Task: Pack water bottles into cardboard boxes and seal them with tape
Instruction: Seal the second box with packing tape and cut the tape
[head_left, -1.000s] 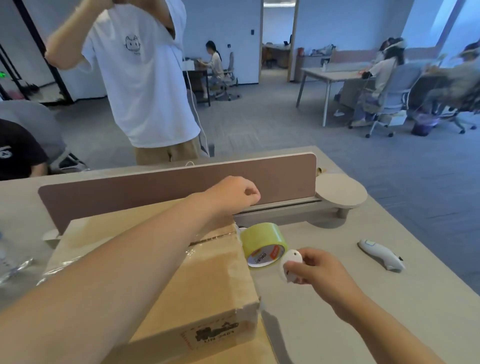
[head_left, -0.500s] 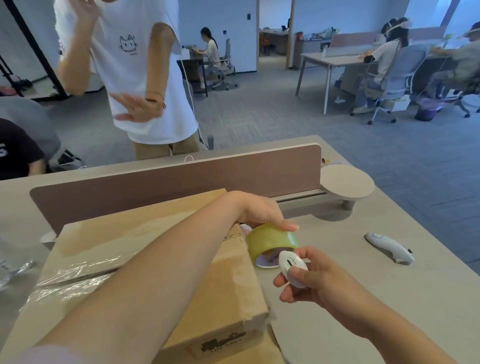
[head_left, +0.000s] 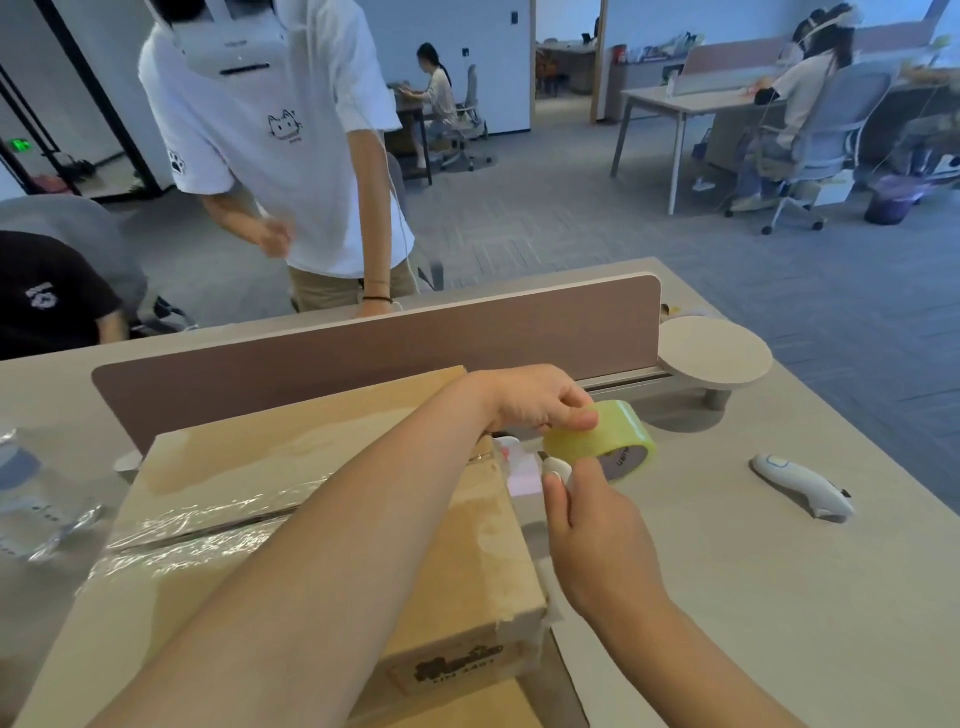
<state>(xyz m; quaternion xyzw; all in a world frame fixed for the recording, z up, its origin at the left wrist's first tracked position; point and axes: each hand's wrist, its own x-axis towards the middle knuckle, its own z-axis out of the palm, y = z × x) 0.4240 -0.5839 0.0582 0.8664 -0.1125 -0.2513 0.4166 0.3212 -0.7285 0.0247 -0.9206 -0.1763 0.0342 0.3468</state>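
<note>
A closed cardboard box (head_left: 291, 467) lies on the desk, with clear tape along its top seam. My left hand (head_left: 540, 400) reaches across the box and grips a yellowish tape roll (head_left: 602, 441), lifted just past the box's right end. A short strip of tape runs from the roll to the box. My right hand (head_left: 597, 535) pinches a small white cutter (head_left: 558, 467) right under the roll, at that strip. At the far left, a plastic water bottle (head_left: 26, 499) is partly cut off by the frame edge.
A second white cutter (head_left: 802, 486) lies on the desk (head_left: 779, 597) to the right. A pink divider panel (head_left: 363, 353) stands behind the box, with a round shelf (head_left: 714, 358) at its right end. A person in a white shirt (head_left: 270, 130) stands beyond the divider.
My left hand moved from the box's far edge to the tape roll and lifted it off the desk. My right hand brought the small cutter up to the tape strip.
</note>
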